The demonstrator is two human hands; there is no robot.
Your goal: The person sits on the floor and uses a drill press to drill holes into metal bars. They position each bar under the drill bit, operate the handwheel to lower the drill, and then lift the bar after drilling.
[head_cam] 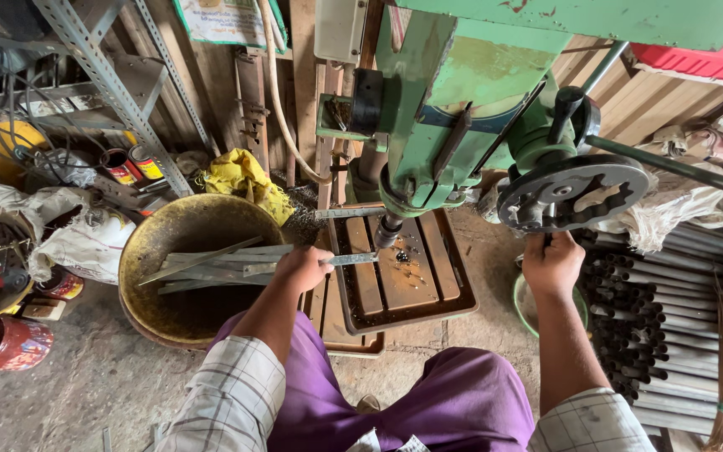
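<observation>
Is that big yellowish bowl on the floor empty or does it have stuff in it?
Not empty. The yellowish bowl holds a loose pile of flat metal strips lying across its inside, beside the left hand.

The drill press (479, 92) was painted metal, its green coat chipped and dull. Its handwheel (573, 192) was dark, matt cast metal. The strip (351, 259) held by the left hand (301, 266) was bare, pale grey metal with a faint sheen. The work table (399, 272) looked like rusty metal with worn wooden slats. The round basin (179, 230) was dented, tarnished yellowish metal. The floor (85, 385) was rough, dusty concrete.
</observation>
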